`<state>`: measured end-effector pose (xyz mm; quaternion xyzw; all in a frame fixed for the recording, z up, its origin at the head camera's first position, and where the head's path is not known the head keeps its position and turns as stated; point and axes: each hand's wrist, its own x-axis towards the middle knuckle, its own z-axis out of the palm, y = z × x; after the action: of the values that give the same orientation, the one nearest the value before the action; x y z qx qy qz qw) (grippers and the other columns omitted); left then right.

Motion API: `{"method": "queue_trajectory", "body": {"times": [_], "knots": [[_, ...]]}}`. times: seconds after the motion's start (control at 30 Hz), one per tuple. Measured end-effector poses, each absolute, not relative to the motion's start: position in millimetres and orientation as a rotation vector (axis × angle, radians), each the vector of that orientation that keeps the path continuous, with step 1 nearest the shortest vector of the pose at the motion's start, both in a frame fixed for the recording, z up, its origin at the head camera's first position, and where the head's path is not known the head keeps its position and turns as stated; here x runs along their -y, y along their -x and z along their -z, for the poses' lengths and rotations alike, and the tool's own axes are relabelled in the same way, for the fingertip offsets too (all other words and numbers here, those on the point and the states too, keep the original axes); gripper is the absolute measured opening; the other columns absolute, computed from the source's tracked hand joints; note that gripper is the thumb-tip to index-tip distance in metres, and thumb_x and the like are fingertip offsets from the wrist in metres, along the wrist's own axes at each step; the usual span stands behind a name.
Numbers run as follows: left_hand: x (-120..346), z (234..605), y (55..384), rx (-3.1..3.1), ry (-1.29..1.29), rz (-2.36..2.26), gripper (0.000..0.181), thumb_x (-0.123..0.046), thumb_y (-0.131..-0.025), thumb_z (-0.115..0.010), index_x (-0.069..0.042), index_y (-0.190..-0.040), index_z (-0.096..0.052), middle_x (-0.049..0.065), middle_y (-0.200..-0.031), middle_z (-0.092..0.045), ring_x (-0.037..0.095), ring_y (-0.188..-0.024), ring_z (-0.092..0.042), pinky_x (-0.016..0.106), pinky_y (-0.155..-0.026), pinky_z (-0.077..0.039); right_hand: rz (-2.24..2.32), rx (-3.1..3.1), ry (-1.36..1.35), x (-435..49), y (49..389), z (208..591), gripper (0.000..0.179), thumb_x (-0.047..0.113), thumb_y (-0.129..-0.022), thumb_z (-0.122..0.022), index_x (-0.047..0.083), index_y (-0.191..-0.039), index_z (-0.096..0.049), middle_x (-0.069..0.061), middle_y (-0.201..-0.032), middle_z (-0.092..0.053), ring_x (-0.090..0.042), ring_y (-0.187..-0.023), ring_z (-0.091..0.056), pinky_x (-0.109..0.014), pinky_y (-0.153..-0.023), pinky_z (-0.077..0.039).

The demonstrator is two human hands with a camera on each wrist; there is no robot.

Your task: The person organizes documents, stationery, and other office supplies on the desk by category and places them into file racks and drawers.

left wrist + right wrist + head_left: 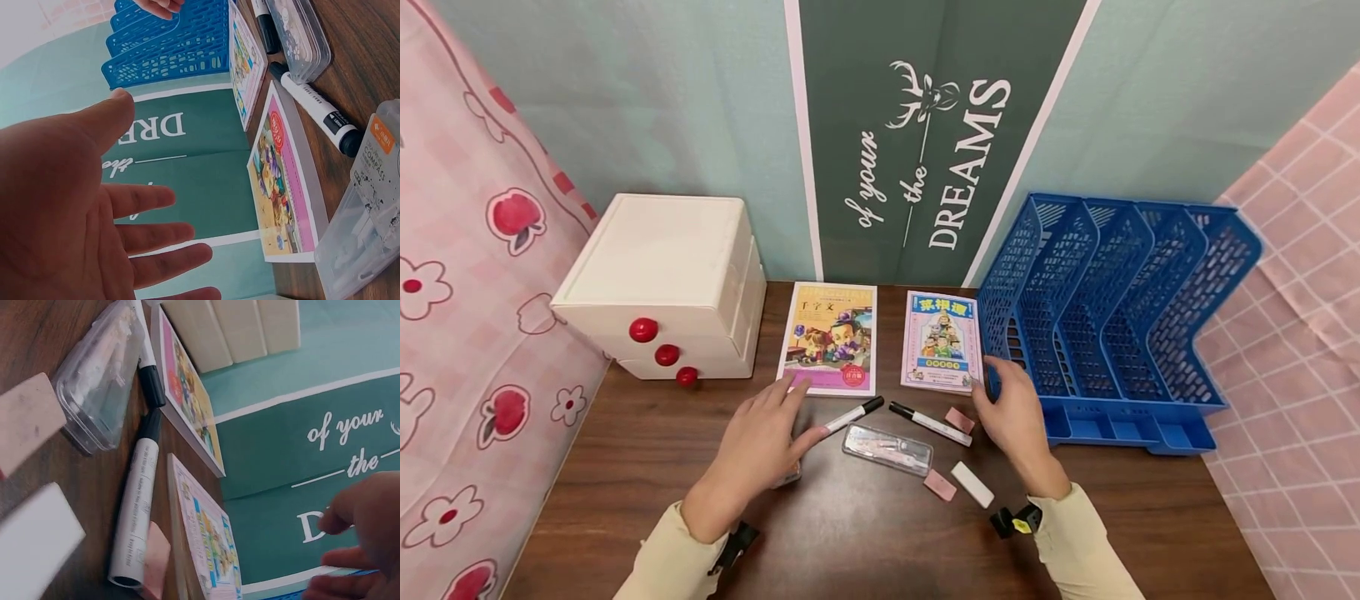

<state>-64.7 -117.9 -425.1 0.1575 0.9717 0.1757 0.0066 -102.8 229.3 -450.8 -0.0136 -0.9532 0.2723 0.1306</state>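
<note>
My left hand (760,437), fingers spread and holding nothing, hovers beside a white marker with a black cap (850,417) and the lower left of a yellow-covered book (829,342). Partly hidden below this hand in the head view, a clear compass box (369,206) shows fully lower right in the left wrist view. My right hand (1017,408) is at the right edge of a pink-covered book (942,342), its fingers loosely bent around nothing. Between the hands lie a second marker (931,423), a clear case (887,450), two pink erasers (940,485) and a white eraser (972,485).
A white drawer unit (662,250) with red knobs stands at the back left. On the right, a blue file rack (1172,408) with several slots and small front trays stands close to my right hand. Printed cloth (895,167) hangs behind the table.
</note>
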Motion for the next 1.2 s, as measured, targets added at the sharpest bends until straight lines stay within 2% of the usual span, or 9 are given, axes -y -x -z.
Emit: {"method": "queue_trajectory", "body": {"times": [0.17,0.43,0.7,0.87,1.03,1.1,1.2], "knots": [[121,425,69,-3.043,-0.436,-0.586,0.077,-0.047,-0.091,-0.074,0.002,-0.146,-0.050,0.027,-0.148,-0.050,0.042,-0.133,-0.051,0.061,-0.102,-0.045,-0.771,2.602,0.005,-235,98,454,0.034,0.001,-0.087,-0.066,-0.005,-0.121,-0.068,-0.026,-0.123,-0.064,-0.046,-0.118,-0.055,-0.062,-0.099,-0.041],[125,423,89,-2.976,-0.272,-0.831,0.070,-0.033,-0.093,-0.075,0.005,-0.146,-0.048,0.027,-0.146,-0.050,0.043,-0.131,-0.052,0.059,-0.101,-0.047,-0.737,2.595,0.103,-247,88,464,0.034,-0.008,-0.088,-0.061,-0.007,-0.122,-0.066,-0.027,-0.116,-0.062,-0.044,-0.108,-0.053,-0.060,-0.088,-0.045],[131,434,114,-2.808,-0.173,-0.970,0.069,-0.028,-0.097,-0.068,0.010,-0.148,-0.041,0.031,-0.148,-0.045,0.045,-0.137,-0.045,0.058,-0.111,-0.039,-0.766,2.581,0.081,-248,87,468,0.032,-0.009,-0.089,-0.059,-0.006,-0.120,-0.067,-0.026,-0.115,-0.066,-0.046,-0.110,-0.054,-0.064,-0.100,-0.035],[133,447,128,-2.751,-0.116,-0.983,0.069,-0.027,-0.097,-0.065,0.014,-0.147,-0.039,0.034,-0.146,-0.045,0.046,-0.136,-0.044,0.057,-0.111,-0.038,-0.743,2.556,0.066,-250,85,472,0.034,-0.011,-0.087,-0.061,-0.006,-0.120,-0.067,-0.026,-0.119,-0.063,-0.046,-0.113,-0.053,-0.062,-0.100,-0.038],[134,461,135,-2.762,-0.106,-0.891,0.060,-0.027,-0.098,-0.061,0.016,-0.137,-0.048,0.036,-0.130,-0.056,0.049,-0.123,-0.053,0.058,-0.104,-0.044,-0.669,2.541,0.024,-257,77,479,0.035,-0.009,-0.086,-0.064,-0.007,-0.121,-0.066,-0.027,-0.123,-0.062,-0.045,-0.118,-0.054,-0.062,-0.107,-0.036],[135,463,138,-2.753,-0.094,-0.852,0.056,-0.028,-0.099,-0.060,0.017,-0.132,-0.052,0.035,-0.119,-0.062,0.046,-0.106,-0.062,0.056,-0.093,-0.051,-0.645,2.543,0.001,-262,74,482,0.036,-0.007,-0.086,-0.065,-0.007,-0.123,-0.066,-0.027,-0.125,-0.063,-0.045,-0.121,-0.054,-0.061,-0.110,-0.034],[135,464,144,-2.715,-0.032,-0.797,0.055,-0.029,-0.099,-0.059,0.018,-0.126,-0.055,0.033,-0.109,-0.064,0.037,-0.085,-0.063,0.052,-0.078,-0.054,-0.617,2.553,-0.034,-268,71,487,0.039,-0.005,-0.087,-0.066,-0.008,-0.125,-0.065,-0.028,-0.127,-0.064,-0.045,-0.126,-0.053,-0.061,-0.113,-0.033]]}}
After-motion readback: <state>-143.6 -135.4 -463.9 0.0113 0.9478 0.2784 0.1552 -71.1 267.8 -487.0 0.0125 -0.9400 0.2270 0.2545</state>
